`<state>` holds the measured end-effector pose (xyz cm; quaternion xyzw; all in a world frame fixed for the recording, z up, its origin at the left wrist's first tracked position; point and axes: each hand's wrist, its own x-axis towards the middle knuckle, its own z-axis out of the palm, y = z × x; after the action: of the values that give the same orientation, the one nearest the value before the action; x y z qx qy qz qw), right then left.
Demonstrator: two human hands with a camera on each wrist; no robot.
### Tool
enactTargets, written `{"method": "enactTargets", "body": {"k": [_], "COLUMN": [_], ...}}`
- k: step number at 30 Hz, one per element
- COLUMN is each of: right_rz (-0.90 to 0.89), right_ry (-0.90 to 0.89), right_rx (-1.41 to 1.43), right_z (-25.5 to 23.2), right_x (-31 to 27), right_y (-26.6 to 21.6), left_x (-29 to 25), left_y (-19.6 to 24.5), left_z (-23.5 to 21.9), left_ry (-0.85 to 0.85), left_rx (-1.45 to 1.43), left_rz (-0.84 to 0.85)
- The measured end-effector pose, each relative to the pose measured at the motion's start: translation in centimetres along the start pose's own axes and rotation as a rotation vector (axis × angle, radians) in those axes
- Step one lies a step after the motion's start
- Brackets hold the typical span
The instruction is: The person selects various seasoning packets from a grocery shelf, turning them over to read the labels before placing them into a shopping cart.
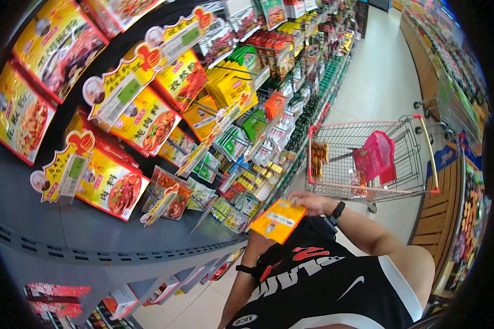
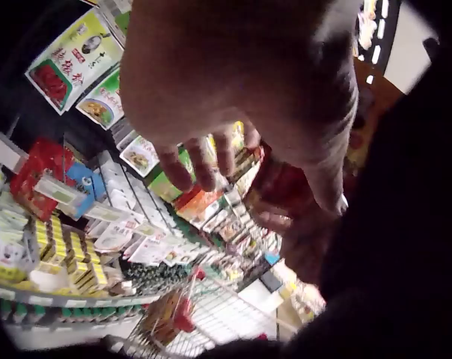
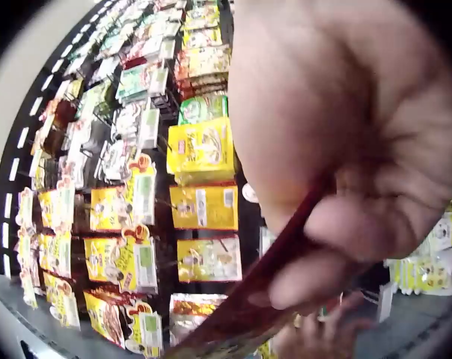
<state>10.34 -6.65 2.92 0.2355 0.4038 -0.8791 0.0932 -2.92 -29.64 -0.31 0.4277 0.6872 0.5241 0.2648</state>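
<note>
Head view, right hand (image 1: 311, 204) pinching a yellow packet (image 1: 279, 220), left hand (image 2: 233, 82) loose-fingered near it, shopping cart (image 1: 428, 159) beyond.

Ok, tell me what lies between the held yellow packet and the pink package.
In the head view, the right hand, pinching the yellow packet, then the cart's wire mesh.

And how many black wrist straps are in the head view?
2: one strap on the right wrist, the right hand holding a yellow packet; another strap on the left wrist.
</note>
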Motion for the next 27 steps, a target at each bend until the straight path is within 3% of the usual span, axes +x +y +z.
{"method": "enactTargets", "body": {"k": [1,2,3,5,7,9,11,13,15,17,19,23,27], "right_rz": [0.053,0.109,0.166,0.224,0.220,0.063,-0.031,-0.121,-0.190,-0.276,-0.240,-0.254,-0.212], "right_ry": [-0.043,-0.066,-0.091,-0.131,-0.153,-0.005,0.083,0.015,-0.178,-0.224,-0.210,-0.189,-0.028], "right_rx": [-0.128,-0.171,-0.215,-0.261,-0.256,-0.372,-0.419,-0.467,-0.659,-0.868,-0.756,-0.605,-0.578], "right_z": [0.0,0.9,2.2,2.9,2.9,2.8,1.1,1.2,4.0,3.9,4.4,5.5,5.6], "right_x": [0.3,0.3,0.4,0.8,1.2,1.3,1.9,1.3,0.6,1.8,2.3,2.8,3.2], "right_y": [0.8,1.1,1.3,0.9,-0.1,-0.5,-0.5,-0.9,-2.5,-1.4,-1.2,-0.4,-0.1], "left_x": [0.6,1.7,3.5,2.9,3.3,3.4,3.2,2.6,2.2,1.9,1.7,0.4,-0.9], "left_y": [0.9,2.7,2.4,3.4,3.3,2.7,2.1,1.9,0.7,1.3,2.2,1.8,0.4], "left_z": [0.2,-1.4,-2.8,-2.4,-2.6,-2.5,-2.8,-3.0,-2.7,-2.7,-2.7,-3.2,-3.1], "left_ry": [0.089,0.054,-0.120,-0.292,-0.180,-0.068,-0.066,-0.115,-0.124,-0.081,0.037,0.044,0.088], "left_rx": [-0.132,-0.018,0.064,-0.042,-0.196,-0.207,-0.183,-0.148,-0.192,-0.240,-0.363,-0.540,-0.621], "left_rz": [0.110,0.195,0.437,-0.157,-0.051,0.033,0.028,-0.054,-0.006,-0.018,-0.007,-0.128,-0.229]}}
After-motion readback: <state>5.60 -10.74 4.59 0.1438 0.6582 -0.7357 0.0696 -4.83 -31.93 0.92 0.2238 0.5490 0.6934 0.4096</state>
